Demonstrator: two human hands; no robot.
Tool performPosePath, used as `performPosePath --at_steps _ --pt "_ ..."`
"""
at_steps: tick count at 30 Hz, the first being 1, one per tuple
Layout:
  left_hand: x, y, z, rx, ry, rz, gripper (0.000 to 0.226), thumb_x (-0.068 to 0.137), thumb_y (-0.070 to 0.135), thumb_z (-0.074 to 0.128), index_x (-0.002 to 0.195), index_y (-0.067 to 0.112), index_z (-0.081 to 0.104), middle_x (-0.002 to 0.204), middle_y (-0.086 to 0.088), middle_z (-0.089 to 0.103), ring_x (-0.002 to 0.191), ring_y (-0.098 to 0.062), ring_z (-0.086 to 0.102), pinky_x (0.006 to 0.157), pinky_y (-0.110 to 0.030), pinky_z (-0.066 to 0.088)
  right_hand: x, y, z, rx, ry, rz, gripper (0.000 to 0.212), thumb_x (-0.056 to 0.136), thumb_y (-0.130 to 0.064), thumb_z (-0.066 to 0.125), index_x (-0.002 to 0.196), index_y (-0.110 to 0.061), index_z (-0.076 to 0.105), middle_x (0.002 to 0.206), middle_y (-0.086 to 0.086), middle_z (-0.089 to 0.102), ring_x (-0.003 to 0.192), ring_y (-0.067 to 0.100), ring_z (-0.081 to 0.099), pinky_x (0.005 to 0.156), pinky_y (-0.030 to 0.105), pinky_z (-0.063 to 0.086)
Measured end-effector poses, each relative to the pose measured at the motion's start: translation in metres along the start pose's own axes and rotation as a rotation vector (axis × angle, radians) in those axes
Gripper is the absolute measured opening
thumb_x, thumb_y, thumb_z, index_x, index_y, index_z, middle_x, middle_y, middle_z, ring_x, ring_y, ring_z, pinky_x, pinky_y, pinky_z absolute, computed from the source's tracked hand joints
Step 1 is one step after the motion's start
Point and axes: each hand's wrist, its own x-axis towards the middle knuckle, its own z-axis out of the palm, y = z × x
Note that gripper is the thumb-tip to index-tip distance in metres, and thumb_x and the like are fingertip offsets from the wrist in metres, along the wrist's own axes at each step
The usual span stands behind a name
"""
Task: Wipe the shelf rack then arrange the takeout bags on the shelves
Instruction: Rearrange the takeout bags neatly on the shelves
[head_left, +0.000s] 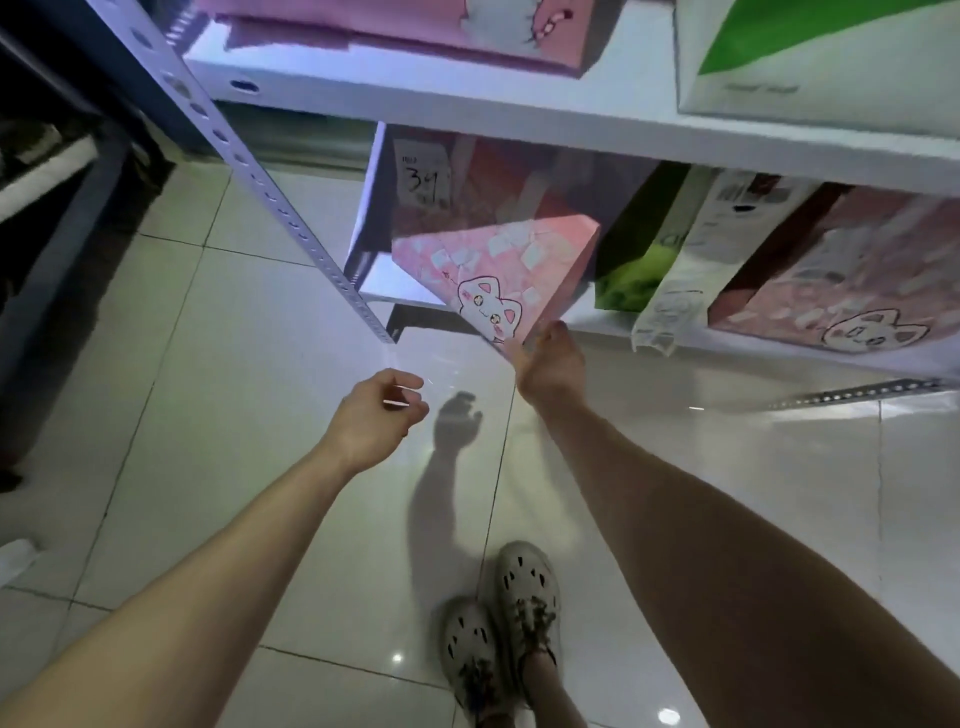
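A pink takeout bag with a white cartoon cat (498, 270) is tilted at the front of the lower shelf (379, 280). My right hand (545, 364) grips its bottom corner. My left hand (379, 415) hovers over the floor to the left, fingers loosely curled with nothing in them. On the same shelf, further right, stand a green bag (639, 260), a white bag (691, 260) and another pink cat bag (841, 291). The upper shelf (467, 104) holds flat pink bags (395, 31) and a white-and-green bag (815, 52).
A perforated white rack post (280, 202) slants down at the left of the shelves. A red bag with a paper slip (467, 176) stands behind the held bag. My feet in pale clogs (504, 618) are on the glossy tiled floor. Dark furniture stands at far left.
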Motion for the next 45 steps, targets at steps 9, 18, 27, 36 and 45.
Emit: performPosePath --at_steps 9,18,27,36,45 --pt "0.071 -0.003 -0.001 -0.023 0.202 0.031 0.050 0.104 0.025 0.074 0.150 0.020 0.054 0.135 -0.003 0.065 0.123 -0.025 0.066 0.114 -0.048 0.053 0.051 0.019 0.020 0.164 0.163 -0.036 0.030 0.107 -0.030 0.060 0.129 -0.011 0.068 0.121 0.012 0.076 0.111 0.031 0.070 0.095 0.037 0.054" --pt "0.049 0.003 0.003 0.055 0.226 0.064 0.037 0.101 0.033 0.071 0.135 0.020 0.063 0.114 -0.004 0.072 0.110 -0.032 0.068 0.099 -0.045 0.057 0.000 0.059 -0.006 0.198 0.110 -0.011 0.011 0.104 -0.019 0.065 0.113 -0.015 0.067 0.077 -0.015 0.064 0.068 -0.007 0.063 0.067 0.018 0.047" --pt "-0.091 0.012 -0.023 -0.006 0.188 0.039 0.025 0.100 0.022 0.074 0.123 0.024 0.066 0.106 -0.006 0.077 0.095 -0.027 0.074 0.079 -0.036 0.061 -0.128 0.010 -0.084 0.167 -0.081 0.112 0.048 0.087 -0.021 0.081 0.125 -0.013 0.054 0.116 0.007 0.072 0.106 0.032 0.068 0.093 0.047 0.057" --pt "-0.255 0.070 -0.042 0.053 0.235 0.145 0.047 0.094 0.020 0.078 0.127 0.038 0.050 0.091 0.013 0.078 0.084 -0.009 0.074 0.063 -0.028 0.051 -0.261 -0.011 -0.182 0.321 -0.064 0.164 0.048 0.086 -0.014 0.086 0.119 -0.024 0.053 0.114 -0.002 0.073 0.099 0.018 0.072 0.077 0.023 0.058" --pt "-0.374 0.171 0.006 0.038 0.286 0.321 0.056 0.095 0.020 0.076 0.136 0.041 0.045 0.107 0.003 0.077 0.091 -0.023 0.074 0.071 -0.042 0.062 -0.332 -0.006 -0.326 0.433 0.064 0.036 0.045 0.085 -0.013 0.084 0.116 -0.022 0.052 0.101 -0.010 0.067 0.092 0.015 0.068 0.076 0.028 0.053"
